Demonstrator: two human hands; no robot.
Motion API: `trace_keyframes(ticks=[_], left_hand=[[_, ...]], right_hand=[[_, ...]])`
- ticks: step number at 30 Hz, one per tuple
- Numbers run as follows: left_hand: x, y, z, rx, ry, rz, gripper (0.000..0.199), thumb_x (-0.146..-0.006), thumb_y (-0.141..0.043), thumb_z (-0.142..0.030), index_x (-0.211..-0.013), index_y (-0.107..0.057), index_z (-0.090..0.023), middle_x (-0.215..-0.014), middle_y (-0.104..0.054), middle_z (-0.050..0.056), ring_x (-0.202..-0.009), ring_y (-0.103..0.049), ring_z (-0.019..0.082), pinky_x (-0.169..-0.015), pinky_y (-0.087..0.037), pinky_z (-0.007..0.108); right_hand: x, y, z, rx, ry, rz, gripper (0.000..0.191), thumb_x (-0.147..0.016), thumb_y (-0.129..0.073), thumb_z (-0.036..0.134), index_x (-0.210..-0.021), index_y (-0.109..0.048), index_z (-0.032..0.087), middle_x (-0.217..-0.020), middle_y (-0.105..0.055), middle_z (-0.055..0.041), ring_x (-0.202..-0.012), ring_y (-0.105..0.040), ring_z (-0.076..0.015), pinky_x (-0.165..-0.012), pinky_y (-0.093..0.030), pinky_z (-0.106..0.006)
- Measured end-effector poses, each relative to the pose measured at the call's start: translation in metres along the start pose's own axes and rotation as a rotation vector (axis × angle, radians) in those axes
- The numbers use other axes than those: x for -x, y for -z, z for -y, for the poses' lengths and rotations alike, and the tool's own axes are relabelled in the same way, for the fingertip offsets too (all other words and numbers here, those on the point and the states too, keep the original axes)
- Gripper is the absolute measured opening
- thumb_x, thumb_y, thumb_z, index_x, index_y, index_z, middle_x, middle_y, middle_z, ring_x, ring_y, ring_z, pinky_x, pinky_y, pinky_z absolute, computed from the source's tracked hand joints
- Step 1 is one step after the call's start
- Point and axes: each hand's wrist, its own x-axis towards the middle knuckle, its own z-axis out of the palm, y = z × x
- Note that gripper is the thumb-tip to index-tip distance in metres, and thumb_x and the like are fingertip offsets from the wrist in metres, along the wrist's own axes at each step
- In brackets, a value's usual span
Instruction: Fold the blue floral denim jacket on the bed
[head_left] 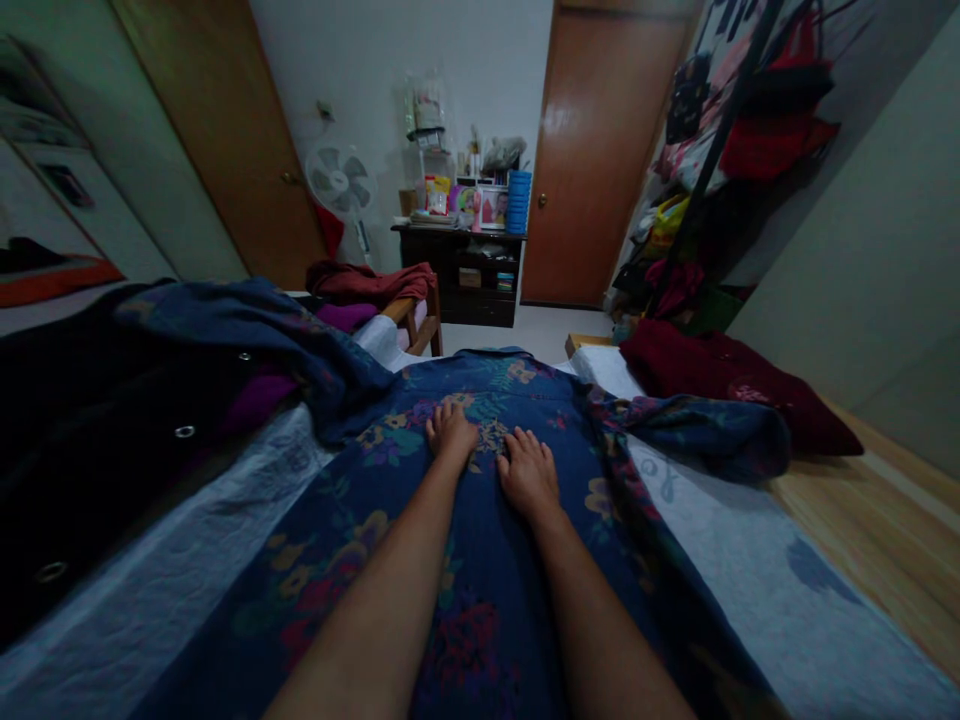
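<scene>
A dark blue floral shirt (405,480) lies spread out before me, its collar at the far end. One sleeve stretches left over dark clothes, and the other reaches right across the pale sheet. My left hand (451,432) rests on the upper middle of the cloth, fingers extended. Beside it, a short gap to the right, my right hand (529,470) also lies flat on the fabric with its fingers stretched forward. Neither hand holds anything. Both forearms cover part of the shirt's lower half.
Black cloth with metal eyelets (97,450) lies at left. A maroon folded cloth or cushion (735,385) sits at right on the light patterned sheet (757,570). Beyond are a wooden chair (427,325), a dark cabinet (480,295), a white fan (341,180) and hanging bags (780,130).
</scene>
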Motion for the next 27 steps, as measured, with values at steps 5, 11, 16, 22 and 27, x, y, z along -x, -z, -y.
trace_keyframes(ticks=[5,11,16,22,27], left_hand=[[0.044,-0.008,-0.005,0.063,-0.091,-0.065,0.043,-0.088,-0.043,-0.019,-0.128,-0.058,-0.026,-0.146,-0.051,0.003,-0.140,-0.036,0.021,-0.118,-0.022,0.043],[0.051,-0.008,0.000,0.053,-0.245,-0.120,0.039,-0.090,-0.043,-0.018,-0.124,-0.061,-0.026,-0.138,-0.058,0.003,-0.133,-0.043,0.022,-0.111,-0.030,0.042],[0.040,-0.009,0.001,0.032,-0.237,-0.153,0.038,-0.089,-0.045,-0.016,-0.122,-0.061,-0.027,-0.137,-0.058,0.005,-0.129,-0.046,0.022,-0.108,-0.032,0.045],[0.038,-0.020,0.004,0.045,-0.265,-0.187,0.038,-0.090,-0.044,-0.018,-0.123,-0.060,-0.025,-0.138,-0.058,0.005,-0.132,-0.043,0.023,-0.112,-0.025,0.049],[0.038,-0.019,0.000,0.047,-0.243,-0.176,0.037,-0.091,-0.042,-0.019,-0.123,-0.060,-0.027,-0.137,-0.057,0.005,-0.132,-0.043,0.023,-0.112,-0.025,0.052]], right_hand=[[0.000,-0.002,-0.002,0.073,-0.061,-0.018,0.051,-0.095,-0.040,0.039,-0.142,-0.047,0.022,-0.156,-0.036,-0.0058,-0.145,-0.026,-0.0250,-0.116,-0.017,-0.044],[-0.001,0.000,-0.005,0.115,-0.113,-0.031,0.051,-0.096,-0.039,0.040,-0.142,-0.048,0.022,-0.155,-0.036,-0.0071,-0.144,-0.027,-0.0269,-0.115,-0.019,-0.045],[-0.003,0.004,-0.008,0.082,-0.060,0.029,0.051,-0.096,-0.037,0.037,-0.144,-0.045,0.023,-0.157,-0.033,-0.0038,-0.146,-0.024,-0.0272,-0.116,-0.016,-0.051],[-0.004,0.007,-0.012,-0.022,0.163,0.163,0.055,-0.093,-0.034,0.023,-0.148,-0.038,0.026,-0.157,-0.032,0.0013,-0.147,-0.021,-0.0190,-0.119,-0.011,-0.047],[-0.032,0.007,-0.012,0.000,0.200,0.272,0.063,-0.090,-0.036,0.020,-0.153,-0.028,0.020,-0.161,-0.022,-0.0037,-0.148,-0.016,-0.0203,-0.119,-0.014,-0.045]])
